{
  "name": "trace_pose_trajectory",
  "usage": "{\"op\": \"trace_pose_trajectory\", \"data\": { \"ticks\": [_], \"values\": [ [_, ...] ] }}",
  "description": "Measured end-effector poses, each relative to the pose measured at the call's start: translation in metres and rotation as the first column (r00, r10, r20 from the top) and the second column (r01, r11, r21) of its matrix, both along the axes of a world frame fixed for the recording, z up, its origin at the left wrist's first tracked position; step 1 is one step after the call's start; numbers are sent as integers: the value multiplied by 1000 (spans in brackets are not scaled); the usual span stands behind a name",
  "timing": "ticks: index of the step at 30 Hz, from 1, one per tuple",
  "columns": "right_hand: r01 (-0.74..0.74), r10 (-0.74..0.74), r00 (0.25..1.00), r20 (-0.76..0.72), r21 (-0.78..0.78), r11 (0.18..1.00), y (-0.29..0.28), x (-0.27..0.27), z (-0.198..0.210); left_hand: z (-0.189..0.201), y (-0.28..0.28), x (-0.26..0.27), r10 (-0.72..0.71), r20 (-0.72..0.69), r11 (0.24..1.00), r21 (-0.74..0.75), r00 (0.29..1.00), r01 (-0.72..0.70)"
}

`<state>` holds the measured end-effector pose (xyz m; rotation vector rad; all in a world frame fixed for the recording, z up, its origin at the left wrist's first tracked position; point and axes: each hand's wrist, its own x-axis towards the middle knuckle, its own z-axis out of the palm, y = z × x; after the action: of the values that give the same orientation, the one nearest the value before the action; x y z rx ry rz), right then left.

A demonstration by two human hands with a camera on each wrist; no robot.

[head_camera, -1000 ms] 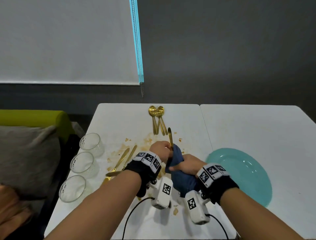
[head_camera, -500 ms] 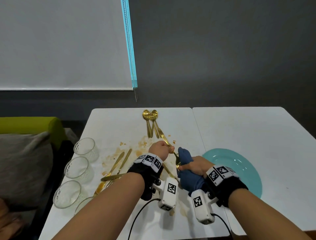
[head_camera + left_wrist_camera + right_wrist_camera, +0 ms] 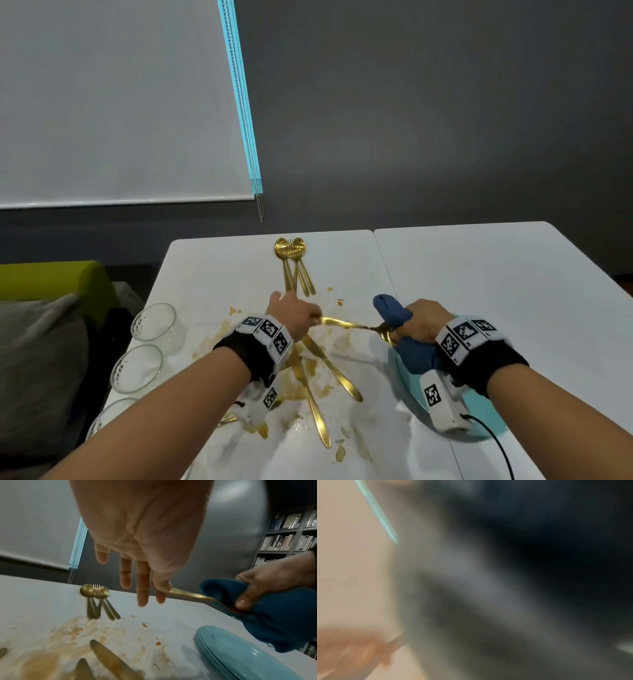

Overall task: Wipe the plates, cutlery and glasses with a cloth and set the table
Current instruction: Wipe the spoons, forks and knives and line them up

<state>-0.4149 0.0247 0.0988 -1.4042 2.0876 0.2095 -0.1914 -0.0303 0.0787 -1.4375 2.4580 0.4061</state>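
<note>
My left hand point(image 3: 298, 317) pinches the handle end of a gold spoon point(image 3: 349, 324) between thumb and forefinger; its other fingers point(image 3: 126, 574) point straight. The spoon point(image 3: 188, 595) runs level to the right, above the table. Its bowl sits in a blue cloth point(image 3: 404, 329) that my right hand point(image 3: 423, 320) grips, thumb pressing the cloth point(image 3: 274, 615) onto it. Under the right hand lies a stack of teal plates point(image 3: 240, 655), also seen as plates point(image 3: 493, 425) in the head view. The right wrist view is only blur.
Gold knives point(image 3: 318, 397) lie in brown stains on the white table point(image 3: 205, 274). A cluster of spoons and a fork point(image 3: 294, 267) lies at the far edge. Glasses point(image 3: 156, 325) stand along the left edge, beside a sofa cushion point(image 3: 37, 359).
The hands have drawn apart. The spoon, upright in the cloth a second ago, now lies level between them, and the right hand has moved right over the plates.
</note>
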Motion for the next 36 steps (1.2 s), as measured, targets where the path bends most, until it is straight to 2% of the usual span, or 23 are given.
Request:
{"op": "trace_pose_trajectory", "data": {
  "ticks": [2,5,8,11,13,15,16,17,20,23,25,27,28,30,33,34,36],
  "values": [
    [136,-132,989,63,-62,989,-7,-7,5,-3,1,-1,37,12,993,109,999,-38],
    [410,-368,899,237,-165,897,-17,-13,3,-10,2,-3,202,-158,924,358,967,-135],
    [683,-539,689,484,-187,706,-21,-12,-8,-12,6,-9,403,-314,820,542,860,-186],
    [862,-589,395,705,-63,503,-22,-2,-19,-14,18,-22,500,-363,778,587,786,-225],
    [894,-596,244,765,60,443,-23,10,-25,-19,26,-32,559,-405,757,605,724,-246],
    [880,-580,171,796,141,453,-26,21,-30,-23,30,-41,572,-430,759,600,698,-253],
    [864,-573,189,798,142,483,-28,26,-33,-25,31,-45,571,-439,765,592,694,-255],
    [840,-569,240,787,126,528,-28,30,-35,-25,32,-47,571,-447,769,585,688,-258],
    [734,-537,466,703,32,678,-23,41,-42,-29,31,-52,611,-457,743,614,647,-268],
    [667,-507,539,673,26,745,-18,45,-52,-34,30,-51,641,-432,713,640,634,-285],
    [612,-483,589,648,33,790,-17,44,-56,-38,28,-51,645,-389,687,672,658,-276],
    [580,-462,599,654,44,814,-19,44,-53,-36,24,-52,656,-294,626,726,696,-283],
    [558,-444,628,639,28,829,-21,42,-50,-35,21,-52,645,-239,608,737,726,-297],
    [541,-422,671,610,-12,841,-26,38,-46,-26,10,-48,591,-146,607,728,793,-318],
    [550,-438,657,614,8,835,-37,33,-40,-10,-10,-44,505,-170,660,707,846,-252],
    [530,-430,681,593,6,848,-41,31,-38,-7,-18,-44,523,-196,674,690,829,-262],
    [468,-389,748,538,-12,884,-48,27,-36,-4,-33,-46,613,-247,658,686,751,-312]
  ]
}}
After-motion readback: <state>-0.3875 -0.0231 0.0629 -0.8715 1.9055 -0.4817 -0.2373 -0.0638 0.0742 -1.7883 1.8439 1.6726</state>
